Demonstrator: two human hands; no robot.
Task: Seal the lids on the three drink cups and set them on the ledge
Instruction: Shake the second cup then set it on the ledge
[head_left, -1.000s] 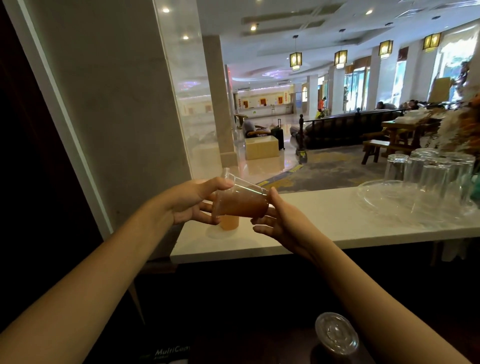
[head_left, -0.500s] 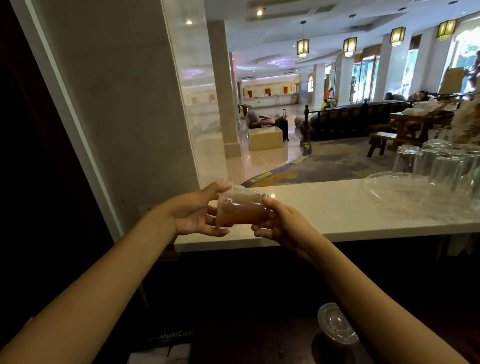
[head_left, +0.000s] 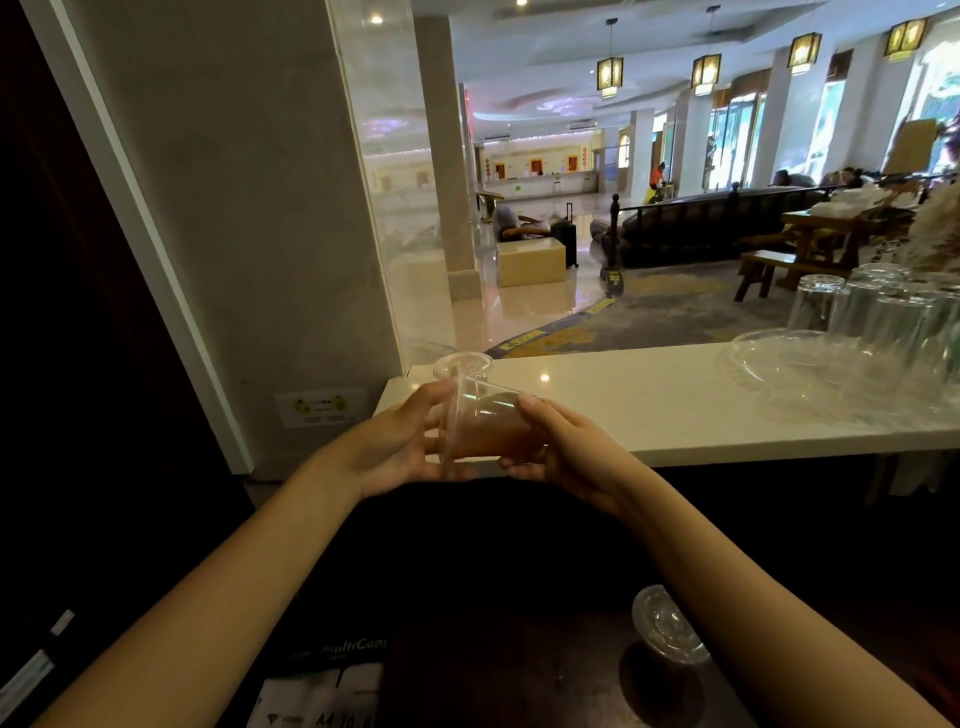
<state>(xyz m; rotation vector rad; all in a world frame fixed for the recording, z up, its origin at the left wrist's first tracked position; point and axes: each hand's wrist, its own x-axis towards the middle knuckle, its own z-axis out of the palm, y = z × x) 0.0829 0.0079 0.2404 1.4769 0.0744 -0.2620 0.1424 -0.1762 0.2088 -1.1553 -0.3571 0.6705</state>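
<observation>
A clear plastic drink cup (head_left: 483, 427) with brown liquid lies tipped on its side, lid end to the left, in front of the white ledge (head_left: 649, 410). My left hand (head_left: 410, 441) grips its lidded rim and my right hand (head_left: 563, 447) holds its base. A second lidded cup (head_left: 462, 365) stands on the ledge's left end, just behind my hands and mostly hidden. A third lidded cup (head_left: 667, 631) stands on the dark counter near my right forearm.
A clear glass plate (head_left: 789, 358) and several upturned glasses (head_left: 872, 312) fill the ledge's right end. A wall and glass pane (head_left: 374, 208) bound the ledge on the left. A paper pack (head_left: 332, 686) lies on the dark counter below.
Both hands have drawn the tipped cup down and toward me, away from the ledge top. The cup standing on the ledge behind them has come into view.
</observation>
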